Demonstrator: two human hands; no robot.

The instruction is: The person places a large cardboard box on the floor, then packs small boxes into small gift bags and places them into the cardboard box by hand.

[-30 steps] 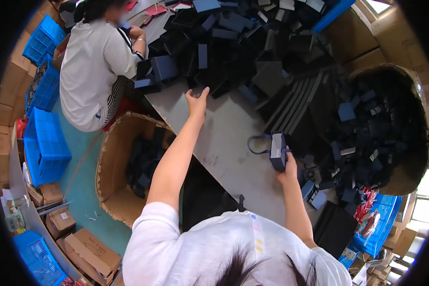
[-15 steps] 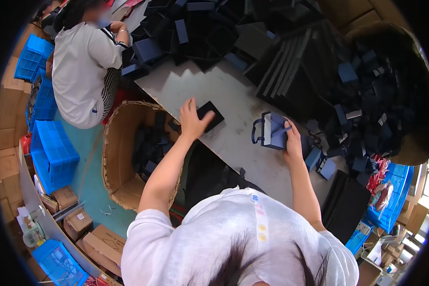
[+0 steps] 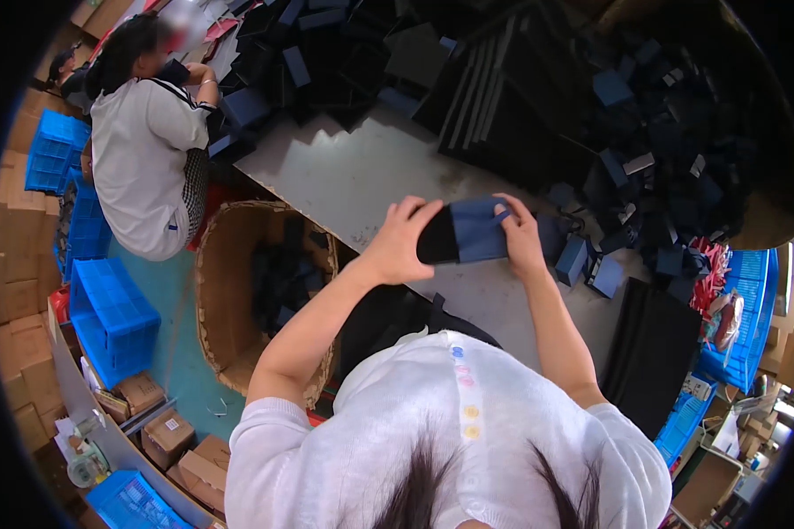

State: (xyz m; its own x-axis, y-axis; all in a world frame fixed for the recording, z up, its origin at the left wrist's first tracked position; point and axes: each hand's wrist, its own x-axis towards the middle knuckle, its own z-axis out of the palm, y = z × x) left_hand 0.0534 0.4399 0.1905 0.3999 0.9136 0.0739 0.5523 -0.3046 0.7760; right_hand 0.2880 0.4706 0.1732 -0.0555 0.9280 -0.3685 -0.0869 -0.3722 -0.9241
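Observation:
My left hand (image 3: 401,240) grips a black square insert (image 3: 438,236) between thumb and fingers, over the near part of the grey table (image 3: 326,194). Right up against the insert is a small blue gift bag (image 3: 480,231), pinched at its other end by my right hand (image 3: 522,236). The two pieces meet edge to edge or overlap; how far the insert sits inside the bag, I cannot tell. The bag's ribbon handles are mostly hidden.
A cardboard bin (image 3: 225,291) with dark pieces stands left of the table. Stacked black sheets (image 3: 494,97) and a heap of blue boxes (image 3: 670,167) lie at the right. Another person (image 3: 146,159) sits at the far left; blue crates (image 3: 110,317) line the floor.
My left hand has lifted the black insert off the table and moved right. My right hand has brought the blue bag leftward and turned it, so the two pieces now meet.

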